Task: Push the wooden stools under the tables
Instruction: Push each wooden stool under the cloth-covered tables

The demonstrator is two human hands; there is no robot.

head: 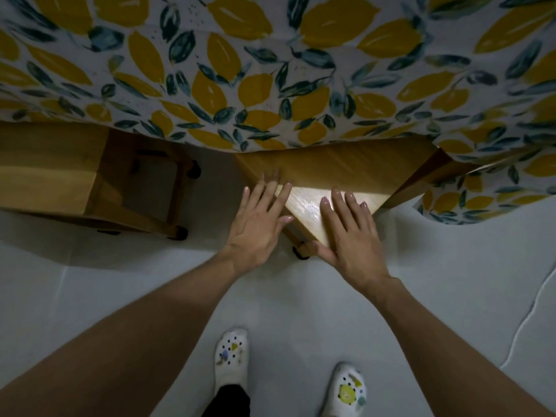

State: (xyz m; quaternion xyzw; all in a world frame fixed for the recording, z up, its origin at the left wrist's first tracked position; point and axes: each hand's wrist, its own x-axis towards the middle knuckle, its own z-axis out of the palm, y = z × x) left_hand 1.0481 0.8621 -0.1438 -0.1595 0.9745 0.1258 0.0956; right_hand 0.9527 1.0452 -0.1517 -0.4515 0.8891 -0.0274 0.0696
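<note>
Two flat, open hands press on a wooden stool (331,173) half tucked beneath the lemon-print cloth (270,70) of the counter: the left hand (258,224) at its 9 o'clock edge, the right hand (349,233) on the glossy seat, neither grip closed. It looks rigid, fairly heavy and slick; pushing low at the near edge seems wisest. A second stool (60,176) waits at 9 o'clock.

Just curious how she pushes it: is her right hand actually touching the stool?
Touching. The head view shows the right hand lying flat on the stool's lit corner, fingers spread on the wood.
</note>
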